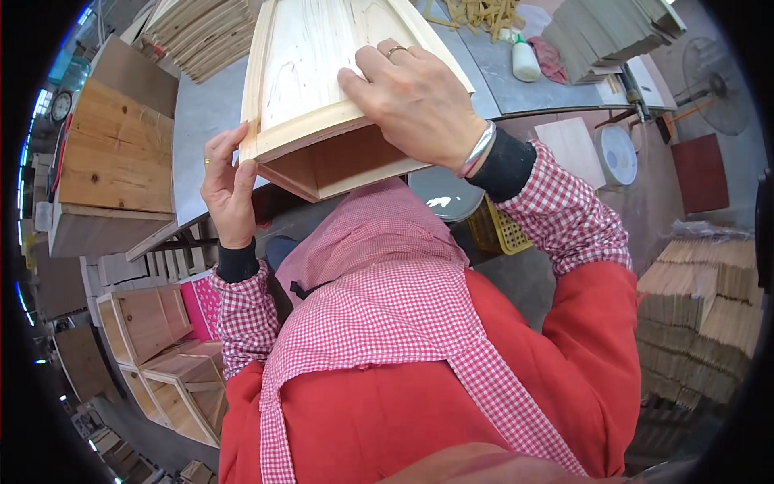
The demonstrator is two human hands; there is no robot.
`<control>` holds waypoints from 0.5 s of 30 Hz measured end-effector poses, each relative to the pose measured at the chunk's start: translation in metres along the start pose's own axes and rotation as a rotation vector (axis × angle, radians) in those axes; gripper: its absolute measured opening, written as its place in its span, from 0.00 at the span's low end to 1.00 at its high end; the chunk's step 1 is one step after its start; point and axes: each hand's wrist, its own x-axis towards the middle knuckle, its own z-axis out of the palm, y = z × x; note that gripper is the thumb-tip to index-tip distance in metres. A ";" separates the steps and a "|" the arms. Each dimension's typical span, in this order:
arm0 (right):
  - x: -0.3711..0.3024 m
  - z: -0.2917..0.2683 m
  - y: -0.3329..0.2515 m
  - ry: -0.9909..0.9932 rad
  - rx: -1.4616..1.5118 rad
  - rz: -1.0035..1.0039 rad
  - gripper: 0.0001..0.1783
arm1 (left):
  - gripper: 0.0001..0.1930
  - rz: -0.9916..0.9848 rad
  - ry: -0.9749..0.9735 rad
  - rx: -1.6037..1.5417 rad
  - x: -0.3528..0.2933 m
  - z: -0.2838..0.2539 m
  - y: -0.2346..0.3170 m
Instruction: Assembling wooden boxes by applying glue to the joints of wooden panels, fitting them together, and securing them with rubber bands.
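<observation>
A pale wooden box (318, 64) lies in front of me, reaching over the near edge of the worktable (192, 153). Its upper face is a grained panel inside a raised frame, and its near end shows a hollow inside. At the near left corner, my left hand (228, 184) grips the frame, thumb below and fingers along the side. My right hand (419, 101) is curled over the near right part of the frame, its fingertips bent down on the panel. Whatever may lie under the right fingers is hidden.
Stacked wooden strips (205, 36), a glue bottle (525, 60), a pink cloth (548, 60) and grey boards (609, 36) occupy the table. Wooden boxes (153, 319) stand lower left. A yellow basket (509, 228), white bucket (617, 153) and piled slats (697, 315) are at right.
</observation>
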 end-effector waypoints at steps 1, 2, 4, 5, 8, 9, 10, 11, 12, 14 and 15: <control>-0.001 -0.001 -0.001 -0.011 0.022 0.009 0.18 | 0.18 0.002 -0.004 0.009 0.000 0.000 0.000; -0.003 -0.006 -0.001 -0.003 0.029 0.006 0.18 | 0.18 0.003 -0.001 0.020 -0.001 -0.002 0.001; -0.019 -0.025 0.005 0.102 0.218 0.050 0.21 | 0.19 -0.009 -0.011 0.083 -0.005 -0.005 0.002; -0.027 -0.032 0.012 0.155 0.305 0.064 0.23 | 0.19 -0.007 -0.010 0.110 -0.005 -0.006 0.001; -0.070 -0.028 0.037 0.279 0.549 0.334 0.27 | 0.20 -0.002 -0.013 0.143 0.000 -0.004 0.008; -0.076 -0.020 0.037 0.284 0.548 0.334 0.27 | 0.21 -0.008 -0.021 0.160 0.001 -0.002 0.013; -0.082 -0.008 0.035 0.328 0.677 0.390 0.26 | 0.21 0.000 -0.031 0.158 0.002 -0.002 0.013; -0.087 0.002 0.033 0.373 0.807 0.445 0.25 | 0.20 -0.003 -0.060 0.143 0.002 -0.003 0.012; -0.088 0.009 0.032 0.414 0.943 0.495 0.24 | 0.20 -0.010 -0.083 0.132 0.000 -0.007 0.011; -0.088 0.012 0.033 0.425 0.943 0.488 0.23 | 0.19 -0.015 -0.110 0.122 -0.003 -0.011 0.008; -0.089 0.013 0.033 0.430 0.943 0.481 0.23 | 0.20 -0.018 -0.119 0.105 -0.003 -0.013 0.005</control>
